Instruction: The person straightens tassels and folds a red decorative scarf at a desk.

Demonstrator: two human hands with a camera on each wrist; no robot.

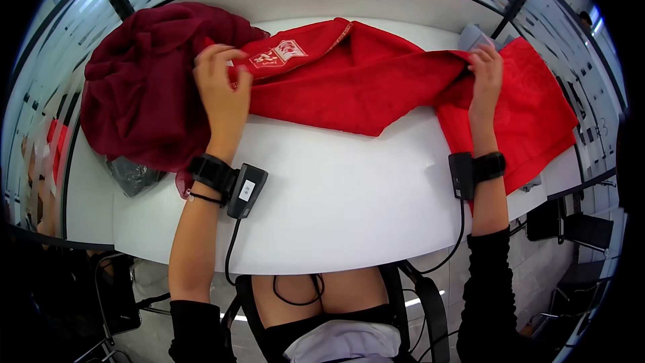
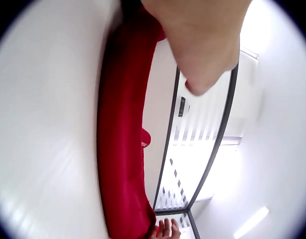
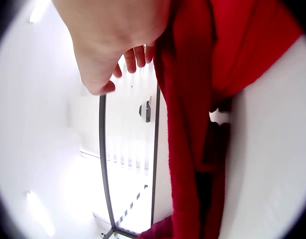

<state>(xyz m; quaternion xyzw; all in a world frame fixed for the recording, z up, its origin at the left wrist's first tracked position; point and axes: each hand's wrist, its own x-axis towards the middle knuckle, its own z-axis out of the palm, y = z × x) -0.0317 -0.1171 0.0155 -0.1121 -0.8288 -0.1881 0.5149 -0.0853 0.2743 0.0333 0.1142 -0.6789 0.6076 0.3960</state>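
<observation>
Left hand [image 1: 220,87]: far left, fingers curled in a grip.
Right hand [image 1: 485,74]: far right, fingers bent, gripping.
Forearms: both stretched forward, well apart.

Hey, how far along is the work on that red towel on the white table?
Early, it seems. Done: the red towel lies across the table, gathered lengthways. In hand: the left hand grips its labelled end, and the right hand grips it further along, with more towel spread beyond. Left: no neat fold shows, and the dark red cloth sits in a heap beside it.
</observation>
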